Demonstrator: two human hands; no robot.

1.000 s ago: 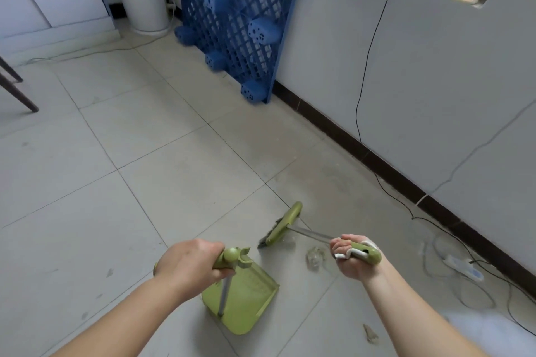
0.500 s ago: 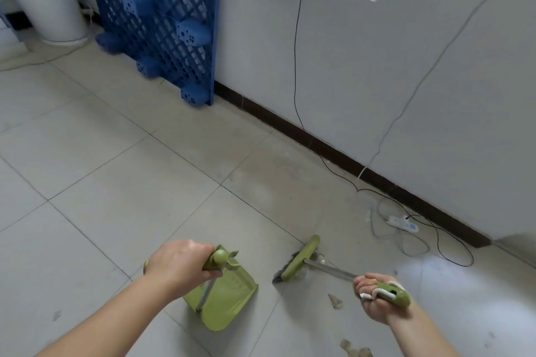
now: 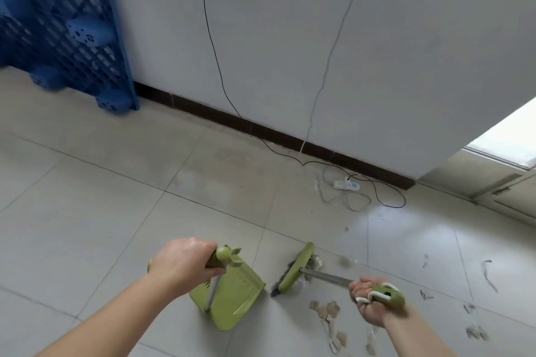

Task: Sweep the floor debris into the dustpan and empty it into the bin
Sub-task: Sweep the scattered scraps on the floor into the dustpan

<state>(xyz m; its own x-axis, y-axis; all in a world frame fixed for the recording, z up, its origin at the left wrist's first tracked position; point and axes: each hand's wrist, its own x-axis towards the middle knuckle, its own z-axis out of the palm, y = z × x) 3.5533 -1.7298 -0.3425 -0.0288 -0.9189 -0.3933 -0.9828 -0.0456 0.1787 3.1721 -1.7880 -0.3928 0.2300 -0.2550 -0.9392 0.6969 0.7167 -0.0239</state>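
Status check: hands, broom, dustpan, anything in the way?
Left hand shut on dustpan handle, right hand on broom handle. Dustpan empty; debris beside broom head. Power strip and cables near wall.

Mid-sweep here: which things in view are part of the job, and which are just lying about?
Job: dustpan in left hand; broom in right hand; brown scraps on the floor tiles. No bin in view.

Lying about: blue pallet against the wall; power strip; black cable.
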